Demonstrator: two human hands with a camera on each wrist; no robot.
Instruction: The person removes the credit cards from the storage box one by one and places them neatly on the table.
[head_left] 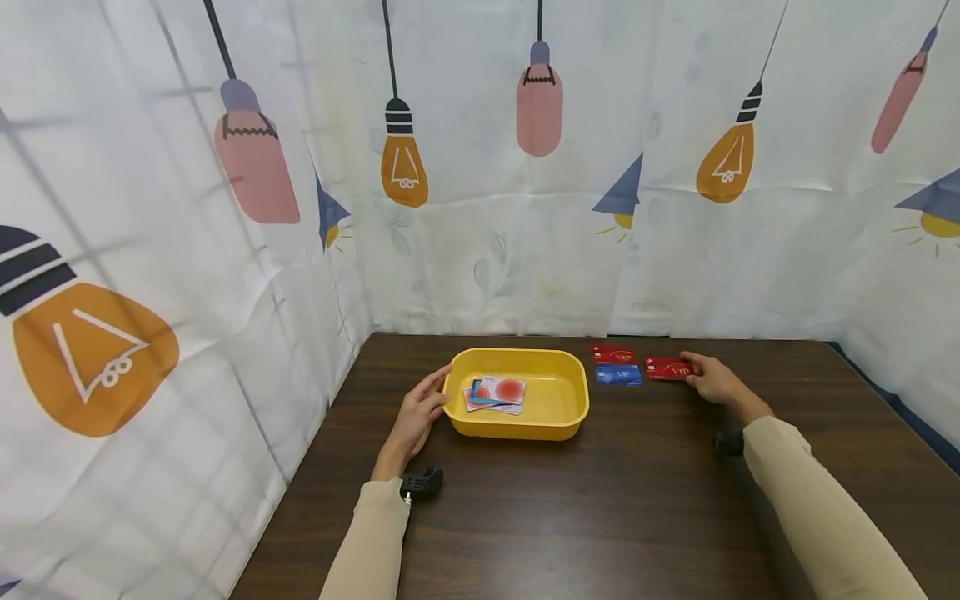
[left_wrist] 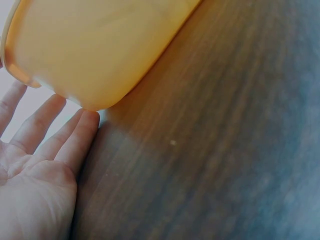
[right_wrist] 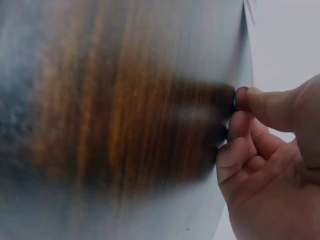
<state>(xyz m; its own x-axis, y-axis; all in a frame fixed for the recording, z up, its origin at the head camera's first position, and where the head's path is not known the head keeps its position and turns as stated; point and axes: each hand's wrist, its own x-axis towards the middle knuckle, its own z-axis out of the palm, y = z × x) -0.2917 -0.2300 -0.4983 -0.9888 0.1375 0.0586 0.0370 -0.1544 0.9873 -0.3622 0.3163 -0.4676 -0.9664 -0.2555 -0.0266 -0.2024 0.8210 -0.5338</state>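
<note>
A yellow plastic tray (head_left: 558, 400) stands on the table, several pinkish cards (head_left: 504, 389) stacked loosely inside it. Straight fingers of my left hand (head_left: 415, 417) touch the tray's left side; in the left wrist view they reach the outer wall of the yellow tray (left_wrist: 110, 45). To the right, a red VIP card (head_left: 663, 368) lies with its right end pinched at the fingertips of my right hand (head_left: 716, 382). The right wrist view shows the right hand's (right_wrist: 270, 150) thumb and forefinger together at the tabletop, the card hidden there. Left of it are another red VIP card (head_left: 613, 355) and a blue VIP card (head_left: 618, 375).
The dark wood table (head_left: 555, 517) ends at the back against a white curtain (head_left: 480, 250) printed with lamps. More of this curtain hangs along the left side. Each wrist wears a black device, such as the left wrist camera (head_left: 423, 482).
</note>
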